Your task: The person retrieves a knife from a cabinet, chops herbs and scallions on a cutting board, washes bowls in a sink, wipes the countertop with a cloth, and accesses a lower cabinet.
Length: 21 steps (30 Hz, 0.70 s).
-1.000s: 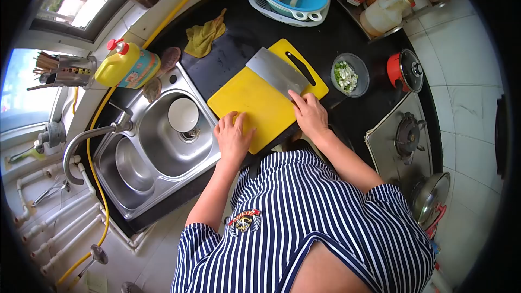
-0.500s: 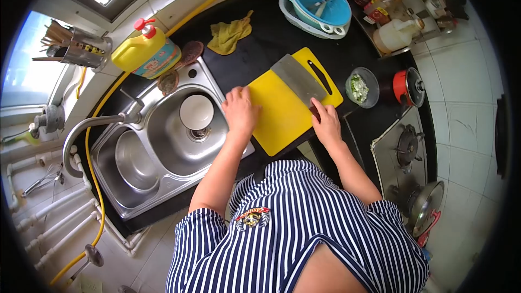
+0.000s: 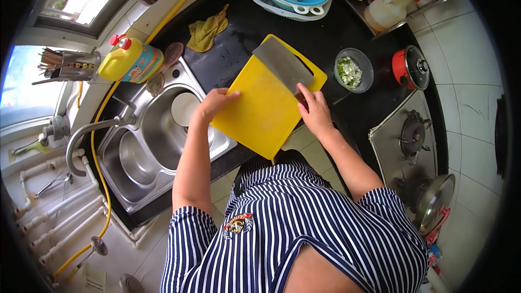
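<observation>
Looking forward and steeply down from head height, sitting close above the striped shirt (image 3: 325,222), facing the yellow cutting board (image 3: 258,106) and black counter (image 3: 320,35)

Black countertop (image 3: 230,58): cloth (image 3: 206,33), clear bowl (image 3: 366,65), red pot (image 3: 400,67).

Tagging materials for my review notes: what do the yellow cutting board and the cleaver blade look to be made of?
The cutting board looks like plastic, smooth and fairly matte: even yellow, no wood grain showing. The cleaver blade is probably steel, dull-finished: flat grey with little shine.
</observation>
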Each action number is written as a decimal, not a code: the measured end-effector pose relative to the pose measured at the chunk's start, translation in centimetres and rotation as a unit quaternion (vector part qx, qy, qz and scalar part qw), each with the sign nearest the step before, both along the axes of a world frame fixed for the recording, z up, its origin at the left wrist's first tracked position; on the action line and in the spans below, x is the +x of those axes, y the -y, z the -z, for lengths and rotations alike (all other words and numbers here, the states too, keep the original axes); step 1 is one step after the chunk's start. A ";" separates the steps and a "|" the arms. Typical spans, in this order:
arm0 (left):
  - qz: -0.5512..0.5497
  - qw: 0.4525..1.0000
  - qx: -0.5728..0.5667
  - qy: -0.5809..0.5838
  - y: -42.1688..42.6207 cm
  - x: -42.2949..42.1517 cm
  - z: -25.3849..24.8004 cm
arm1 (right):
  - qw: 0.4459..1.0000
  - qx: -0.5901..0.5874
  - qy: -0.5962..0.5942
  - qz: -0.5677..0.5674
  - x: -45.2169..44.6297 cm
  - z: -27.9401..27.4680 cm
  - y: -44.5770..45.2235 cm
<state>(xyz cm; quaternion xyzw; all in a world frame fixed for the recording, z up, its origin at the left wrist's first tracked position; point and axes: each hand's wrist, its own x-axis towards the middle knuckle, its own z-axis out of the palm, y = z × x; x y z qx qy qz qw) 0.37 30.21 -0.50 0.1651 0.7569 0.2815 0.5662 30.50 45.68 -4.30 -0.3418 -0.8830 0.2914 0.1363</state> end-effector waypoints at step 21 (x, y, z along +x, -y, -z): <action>-0.401 0.829 0.359 -0.149 33.0 2.8 -6.9 | 0.995 0.025 -0.086 -0.032 15.7 -4.2 19.0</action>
